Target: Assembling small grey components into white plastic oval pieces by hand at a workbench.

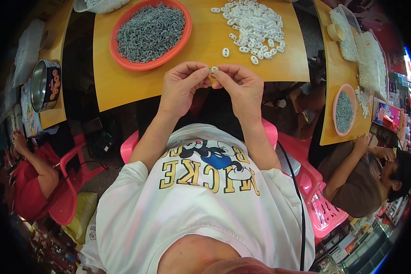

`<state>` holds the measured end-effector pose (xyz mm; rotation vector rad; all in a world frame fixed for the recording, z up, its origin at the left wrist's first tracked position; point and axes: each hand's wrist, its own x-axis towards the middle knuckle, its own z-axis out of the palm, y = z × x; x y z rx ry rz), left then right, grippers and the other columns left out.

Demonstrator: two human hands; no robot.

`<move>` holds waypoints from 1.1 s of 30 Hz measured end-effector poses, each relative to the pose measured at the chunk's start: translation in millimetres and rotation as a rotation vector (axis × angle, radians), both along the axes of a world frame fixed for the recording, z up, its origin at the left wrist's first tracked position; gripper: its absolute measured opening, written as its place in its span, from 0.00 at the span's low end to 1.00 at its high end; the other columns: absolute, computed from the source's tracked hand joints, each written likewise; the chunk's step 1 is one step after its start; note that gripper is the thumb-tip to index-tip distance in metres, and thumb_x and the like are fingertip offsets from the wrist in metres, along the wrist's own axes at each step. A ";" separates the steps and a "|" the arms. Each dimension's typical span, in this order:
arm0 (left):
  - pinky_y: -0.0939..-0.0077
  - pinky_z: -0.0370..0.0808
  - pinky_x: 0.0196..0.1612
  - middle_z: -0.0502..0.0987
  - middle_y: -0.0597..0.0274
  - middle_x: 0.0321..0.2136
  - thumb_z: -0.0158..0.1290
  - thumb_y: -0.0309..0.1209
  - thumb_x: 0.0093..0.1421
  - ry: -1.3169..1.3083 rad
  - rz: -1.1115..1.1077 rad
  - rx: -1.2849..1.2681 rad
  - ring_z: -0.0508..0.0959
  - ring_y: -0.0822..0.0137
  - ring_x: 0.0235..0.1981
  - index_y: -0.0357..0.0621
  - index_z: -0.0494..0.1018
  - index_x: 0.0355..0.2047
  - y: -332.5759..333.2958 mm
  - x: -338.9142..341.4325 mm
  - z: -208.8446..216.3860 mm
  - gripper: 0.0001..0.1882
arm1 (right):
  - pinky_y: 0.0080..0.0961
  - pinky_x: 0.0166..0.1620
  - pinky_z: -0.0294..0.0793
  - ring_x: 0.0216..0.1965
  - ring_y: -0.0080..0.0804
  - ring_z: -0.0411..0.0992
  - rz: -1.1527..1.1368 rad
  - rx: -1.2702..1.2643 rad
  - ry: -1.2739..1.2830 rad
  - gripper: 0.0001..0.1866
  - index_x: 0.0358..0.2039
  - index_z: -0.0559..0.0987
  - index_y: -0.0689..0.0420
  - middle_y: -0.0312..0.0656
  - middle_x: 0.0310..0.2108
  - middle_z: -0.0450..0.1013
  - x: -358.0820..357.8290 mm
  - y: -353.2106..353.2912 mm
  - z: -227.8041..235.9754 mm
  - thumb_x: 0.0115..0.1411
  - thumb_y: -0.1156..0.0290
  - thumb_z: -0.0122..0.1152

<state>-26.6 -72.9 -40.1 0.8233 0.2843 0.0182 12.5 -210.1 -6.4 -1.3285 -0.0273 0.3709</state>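
White two-hole plastic piece is up at the fingertips, just off the near edge of the wooden table. Far left there's a red-orange tray heaped with grey screw-like fasteners. Next, the left hand: thumb and finger pinched on the piece. Looks light, stiff and kinda slick to me, so I'd grab the long edges and keep off the holes; doubt it's fragile. Right hand is pinched on it too, other fingers curled. Rightmost, a loose pile of matching white pieces.
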 end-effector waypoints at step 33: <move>0.84 0.70 0.30 0.75 0.63 0.26 0.53 0.25 0.56 0.033 0.071 0.013 0.73 0.75 0.25 0.35 0.74 0.34 -8.2 -0.5 4.3 0.06 | 0.13 0.34 0.71 0.29 0.18 0.72 0.047 -0.206 -0.266 0.07 0.34 0.77 0.66 0.36 0.28 0.74 2.4 -3.7 -11.0 0.54 0.79 0.58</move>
